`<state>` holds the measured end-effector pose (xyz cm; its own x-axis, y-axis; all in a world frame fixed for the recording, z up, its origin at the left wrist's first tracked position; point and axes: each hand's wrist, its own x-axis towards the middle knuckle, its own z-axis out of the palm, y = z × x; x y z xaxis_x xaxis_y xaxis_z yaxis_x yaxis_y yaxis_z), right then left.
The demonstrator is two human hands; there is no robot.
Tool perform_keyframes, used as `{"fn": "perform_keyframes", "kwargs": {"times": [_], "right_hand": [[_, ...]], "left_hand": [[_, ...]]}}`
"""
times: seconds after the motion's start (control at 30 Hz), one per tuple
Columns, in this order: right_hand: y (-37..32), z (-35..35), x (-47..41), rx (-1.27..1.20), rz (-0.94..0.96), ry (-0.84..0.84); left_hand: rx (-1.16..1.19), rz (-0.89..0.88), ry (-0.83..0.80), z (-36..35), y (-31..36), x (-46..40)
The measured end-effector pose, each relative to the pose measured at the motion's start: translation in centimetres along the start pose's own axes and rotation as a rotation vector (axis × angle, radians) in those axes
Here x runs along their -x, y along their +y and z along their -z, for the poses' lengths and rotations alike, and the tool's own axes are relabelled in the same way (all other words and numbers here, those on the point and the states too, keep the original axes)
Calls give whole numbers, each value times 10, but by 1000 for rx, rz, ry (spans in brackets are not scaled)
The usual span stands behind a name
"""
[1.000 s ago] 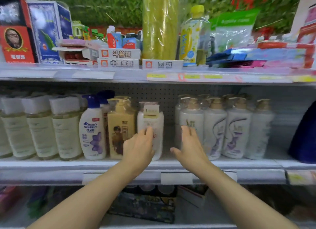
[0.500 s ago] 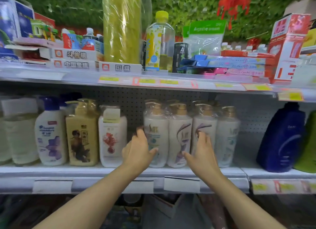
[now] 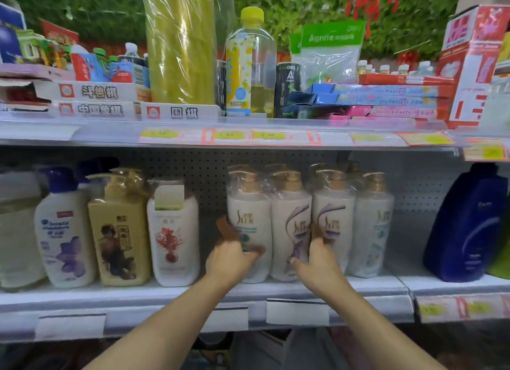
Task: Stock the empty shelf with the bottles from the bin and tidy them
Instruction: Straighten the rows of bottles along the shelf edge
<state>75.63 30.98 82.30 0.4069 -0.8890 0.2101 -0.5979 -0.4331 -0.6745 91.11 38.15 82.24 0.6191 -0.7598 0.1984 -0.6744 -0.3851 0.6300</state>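
Left hand and right hand blurred, covering lower bottle fronts. Leftmost bottle cut by frame edge. Price tags unreadable. Rear bottles mostly hidden.

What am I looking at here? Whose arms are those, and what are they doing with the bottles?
The picture comes from a camera worn on a person's head, so you see their own two arms reaching out in front. They stand at a shop shelf full of shampoo bottles.

The left hand curls round the leftmost white pump bottle in a row of four. The right hand grips the second white pump bottle in that row, beside the third. It looks like they are straightening the row.

Further left stand a tan pump bottle and a Head & Shoulders bottle; on the right, a dark blue bottle.
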Motion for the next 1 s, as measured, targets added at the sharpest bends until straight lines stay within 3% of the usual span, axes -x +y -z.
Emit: {"fn": "perform_keyframes", "kwargs": {"times": [0.13, 0.37, 0.47, 0.7, 1.0], "right_hand": [[0, 4, 6, 5, 6, 1], [24, 28, 16, -26, -11, 427], [45, 49, 0, -89, -130, 487], [95, 79, -43, -659, -208, 257], [117, 84, -59, -664, -224, 37]], "left_hand": [[-152, -3, 0, -1, -2, -2], [-100, -8, 18, -4, -3, -1], [-88, 20, 43, -8, 2, 1], [219, 72, 184, -20, 9, 5], [186, 119, 243, -25, 18, 11]]}}
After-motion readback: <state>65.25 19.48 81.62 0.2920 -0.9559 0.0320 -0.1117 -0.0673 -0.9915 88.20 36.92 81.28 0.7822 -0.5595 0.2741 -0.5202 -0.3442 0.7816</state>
